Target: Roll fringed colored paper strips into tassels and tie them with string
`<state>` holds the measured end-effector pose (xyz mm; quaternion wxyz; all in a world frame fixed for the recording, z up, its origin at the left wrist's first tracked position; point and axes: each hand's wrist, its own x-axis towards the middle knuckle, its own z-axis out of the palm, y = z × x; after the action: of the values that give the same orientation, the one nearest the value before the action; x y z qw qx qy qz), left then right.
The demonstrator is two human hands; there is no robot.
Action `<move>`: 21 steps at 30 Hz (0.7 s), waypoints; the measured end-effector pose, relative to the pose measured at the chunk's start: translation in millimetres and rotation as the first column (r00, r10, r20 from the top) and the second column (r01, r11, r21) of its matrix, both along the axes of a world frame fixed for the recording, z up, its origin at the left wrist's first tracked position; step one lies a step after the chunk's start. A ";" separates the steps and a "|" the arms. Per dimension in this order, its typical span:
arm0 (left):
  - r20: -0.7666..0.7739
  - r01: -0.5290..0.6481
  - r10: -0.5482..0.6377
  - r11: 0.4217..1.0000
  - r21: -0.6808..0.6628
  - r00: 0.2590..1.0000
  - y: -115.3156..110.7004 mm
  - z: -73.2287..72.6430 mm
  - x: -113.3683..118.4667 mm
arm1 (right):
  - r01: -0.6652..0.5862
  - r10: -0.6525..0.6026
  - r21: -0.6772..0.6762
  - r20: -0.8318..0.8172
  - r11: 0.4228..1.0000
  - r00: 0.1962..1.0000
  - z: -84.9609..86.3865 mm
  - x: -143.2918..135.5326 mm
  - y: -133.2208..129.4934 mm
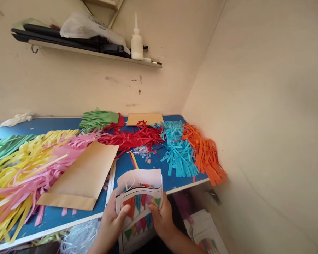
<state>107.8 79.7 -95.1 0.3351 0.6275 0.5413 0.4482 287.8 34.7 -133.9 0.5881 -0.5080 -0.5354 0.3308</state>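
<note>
Both hands grip a white printed paper packet (pixel 141 192) in front of the table's edge. It shows coloured tassel pictures, and its top looks open, with a raised back flap. My left hand (pixel 111 219) closes on its left side, thumb across the front. On the right side my right hand (pixel 163 217) holds it the same way, thumb on the printed face. The fingers behind the packet are hidden. Just left of it, a brown paper envelope (pixel 82 176) lies over pink fringed paper (pixel 53 165). Small clear plastic bits (pixel 142 151) lie beyond the packet.
Yellow fringe (pixel 23 153), green fringe (pixel 99 118), red fringe (pixel 137 137), blue fringe (pixel 178 151) and orange fringe (pixel 206 153) cover much of the blue table (pixel 151 171). A glue bottle (pixel 137 46) stands on the wall shelf (pixel 95 52). Printed packets (pixel 206 229) lie below, at right.
</note>
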 end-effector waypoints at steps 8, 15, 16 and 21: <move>-0.034 -0.110 0.106 0.987 -0.118 0.994 10.9 1.2 8.4 | -0.039 0.040 0.035 -0.032 0.999 0.999 16.4 9.8 18.4; 0.083 -0.090 0.080 0.988 0.129 0.993 1.7 -2.3 -0.9 | 0.034 -0.034 -0.036 0.013 0.999 0.999 21.3 11.8 27.0; 0.071 -0.098 0.083 0.967 0.237 0.994 2.9 0.7 -3.6 | 0.037 -0.036 -0.042 0.019 0.998 0.999 20.7 11.4 26.3; -0.427 0.095 0.197 0.815 0.572 0.883 18.1 39.9 -18.2 | 0.041 -0.039 -0.055 0.049 0.998 0.998 23.6 8.8 21.8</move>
<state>89.6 97.8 -55.2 -0.0238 0.7728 0.4611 0.4355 296.6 56.5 -110.3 0.5672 -0.5427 -0.5295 0.3216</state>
